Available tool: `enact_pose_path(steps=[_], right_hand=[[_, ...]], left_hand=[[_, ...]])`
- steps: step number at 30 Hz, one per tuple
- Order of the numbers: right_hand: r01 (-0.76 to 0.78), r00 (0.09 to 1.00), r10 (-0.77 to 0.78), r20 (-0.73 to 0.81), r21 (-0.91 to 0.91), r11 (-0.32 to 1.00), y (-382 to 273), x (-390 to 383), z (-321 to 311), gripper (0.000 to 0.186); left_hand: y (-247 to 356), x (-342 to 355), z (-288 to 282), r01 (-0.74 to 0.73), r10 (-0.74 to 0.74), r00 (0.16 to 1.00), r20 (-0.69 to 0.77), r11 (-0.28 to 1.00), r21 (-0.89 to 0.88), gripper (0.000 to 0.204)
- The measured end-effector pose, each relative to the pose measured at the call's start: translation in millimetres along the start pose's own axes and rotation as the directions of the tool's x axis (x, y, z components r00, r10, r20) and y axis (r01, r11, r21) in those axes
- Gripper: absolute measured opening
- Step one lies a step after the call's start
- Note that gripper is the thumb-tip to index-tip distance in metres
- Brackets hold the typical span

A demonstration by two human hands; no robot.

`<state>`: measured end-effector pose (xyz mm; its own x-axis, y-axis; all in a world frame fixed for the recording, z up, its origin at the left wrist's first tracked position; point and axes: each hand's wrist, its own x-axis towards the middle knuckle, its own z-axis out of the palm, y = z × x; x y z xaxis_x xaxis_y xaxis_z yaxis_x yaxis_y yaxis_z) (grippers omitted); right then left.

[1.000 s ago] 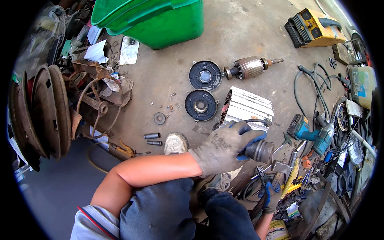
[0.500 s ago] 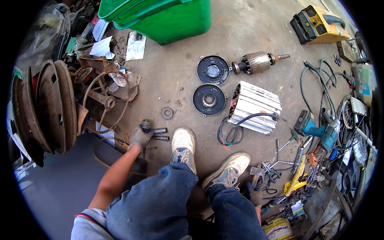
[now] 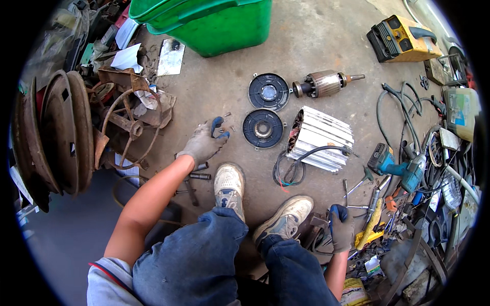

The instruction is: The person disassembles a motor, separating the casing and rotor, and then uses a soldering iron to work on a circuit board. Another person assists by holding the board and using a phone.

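My left hand [image 3: 205,141], in a grey glove with blue fingertips, hovers over the floor with thumb and fingers apart, open. Several small bolts [image 3: 228,121] lie just beyond its fingertips. Dark sockets [image 3: 200,176] and a steel bar [image 3: 191,193] lie below its wrist. My right hand [image 3: 341,229], gloved alike, is beside the tools to the right of my shoe. Its fingers are bent with a gap between them, and nothing shows in them. Ahead lie two black motor end covers [image 3: 268,92] [image 3: 263,130], a finned motor housing [image 3: 321,138] with a black cable, and a rotor [image 3: 326,84].
A green bin [image 3: 224,30] stands at the top. Rusty wheel rims [image 3: 66,132] and scrap crowd the left. On the right are a cordless impact wrench [image 3: 400,166], a T-handle wrench [image 3: 360,182], cables [image 3: 403,104] and a yellow-black machine [image 3: 406,38].
My left hand has left the sockets and moved forward, covering the metal ring. My right hand has come up and forward; the hammer head beside it no longer shows clearly.
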<state>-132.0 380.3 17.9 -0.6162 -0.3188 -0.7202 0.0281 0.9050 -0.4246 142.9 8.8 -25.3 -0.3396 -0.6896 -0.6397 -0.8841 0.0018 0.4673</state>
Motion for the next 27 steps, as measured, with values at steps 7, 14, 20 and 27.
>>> enact_pose_path(steps=[7,14,20,27], right_hand=[[0.778,0.437,-0.877,-0.198,-0.405,0.48,-181.4,77.7,18.2,0.05],[0.663,0.54,-0.829,-0.147,-0.532,0.527,-175.3,118.7,48.5,0.045],[0.639,0.524,-0.836,-0.163,-0.575,0.512,-174.4,112.0,48.4,0.044],[0.64,0.57,-0.808,-0.147,-0.538,0.549,-179.8,106.6,48.5,0.041]], left_hand=[[38.8,56.5,53.4,0.072,-0.069,0.997,-0.037,0.995,0.072,0.052],[22.7,46.9,52.4,0.07,-0.076,0.992,-0.097,0.996,-0.063,0.045],[-12.9,61.4,-18.0,0.095,-0.177,0.983,-0.045,0.705,-0.703,0.01],[-106.2,127.5,-36.7,0.077,-0.303,0.944,-0.13,0.586,-0.806,0.014]])
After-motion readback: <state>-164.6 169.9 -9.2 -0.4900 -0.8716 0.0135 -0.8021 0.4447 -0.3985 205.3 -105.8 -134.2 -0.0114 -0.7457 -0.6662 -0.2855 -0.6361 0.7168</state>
